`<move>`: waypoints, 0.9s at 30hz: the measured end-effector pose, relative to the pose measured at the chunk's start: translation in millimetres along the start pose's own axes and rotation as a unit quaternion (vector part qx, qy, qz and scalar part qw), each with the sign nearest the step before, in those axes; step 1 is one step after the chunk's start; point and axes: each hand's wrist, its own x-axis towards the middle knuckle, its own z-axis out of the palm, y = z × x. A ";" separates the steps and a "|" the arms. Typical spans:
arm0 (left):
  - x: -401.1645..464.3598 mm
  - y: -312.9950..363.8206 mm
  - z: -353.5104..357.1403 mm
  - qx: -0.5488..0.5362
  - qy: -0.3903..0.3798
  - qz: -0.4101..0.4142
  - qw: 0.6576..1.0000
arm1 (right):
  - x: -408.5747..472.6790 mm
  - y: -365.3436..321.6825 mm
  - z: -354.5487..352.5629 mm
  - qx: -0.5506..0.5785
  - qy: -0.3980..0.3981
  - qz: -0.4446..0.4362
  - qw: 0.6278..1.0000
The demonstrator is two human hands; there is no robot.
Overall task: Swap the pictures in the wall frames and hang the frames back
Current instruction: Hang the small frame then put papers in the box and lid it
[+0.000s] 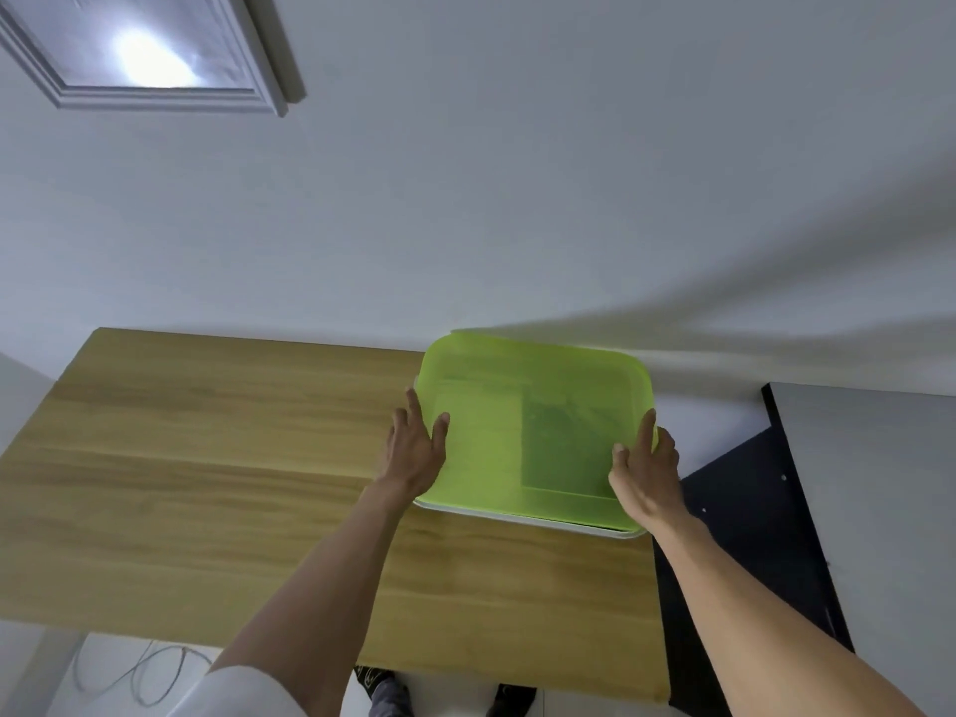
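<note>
Both hands, left [414, 447] and right [646, 473], gripped the see-through green plastic lid [517, 432] by its sides, perhaps to lift it off the white box [517, 519] on the wooden tabletop [207, 458].

wooden table [207, 458] | black panel [750, 535] right of table | grey cable [139, 675] on floor, lower left
</note>
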 end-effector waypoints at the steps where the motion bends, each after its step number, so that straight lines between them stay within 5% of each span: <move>1: -2.2 -3.1 -0.2 -0.001 0.014 0.012 1.000 | -7.0 3.5 6.9 0.005 0.033 -0.019 0.999; 8: 0.6 -18.7 -1.3 -0.027 -0.028 0.026 0.999 | -5.9 13.6 18.0 -0.034 0.071 -0.035 0.996; 14: 6.3 -4.0 6.9 0.212 0.019 0.164 0.963 | 14.9 -14.0 27.9 -0.217 0.101 -0.078 0.968; 27: 21.6 0.7 27.2 0.246 0.027 0.141 0.959 | 41.3 -19.1 34.4 -0.303 0.083 -0.112 0.943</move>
